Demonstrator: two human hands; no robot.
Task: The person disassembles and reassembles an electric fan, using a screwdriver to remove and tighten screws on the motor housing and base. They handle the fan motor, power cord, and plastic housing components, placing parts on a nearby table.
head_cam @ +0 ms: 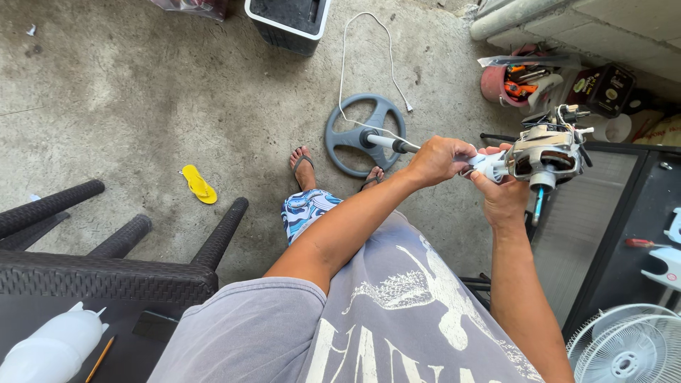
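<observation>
— What is that in your hands?

— You hold a fan motor (pixel 546 152), a bare metal block with copper-coloured windings showing through its frame and loose wires at its top. It sits at two o'clock from your knee, raised in the air.

— And its pose?

— A short shaft points down from it. A white plastic neck (pixel 489 164) sticks out at its nine o'clock side, joining a grey pole (pixel 386 142) that runs down to a round grey base (pixel 363 135) on the floor.
</observation>
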